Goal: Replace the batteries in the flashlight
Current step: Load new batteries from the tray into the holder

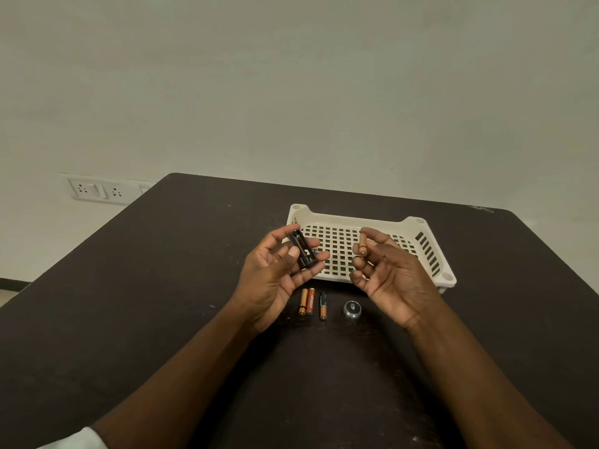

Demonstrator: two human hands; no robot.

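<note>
My left hand (275,273) holds a black battery holder (302,249) between thumb and fingertips, raised above the dark table (162,303). My right hand (385,277) pinches a copper-coloured battery (362,244) upright between thumb and fingers. Between my wrists three small batteries lie side by side on the table: a copper one (303,301), an orange one (310,301) and a black-and-copper one (322,305). A round silver flashlight cap (352,309) sits to their right. The flashlight body is not visible.
A cream perforated plastic tray (418,226) stands on the table just behind my hands. A wall socket plate (97,190) is on the wall at the left, beyond the table's rounded far corner.
</note>
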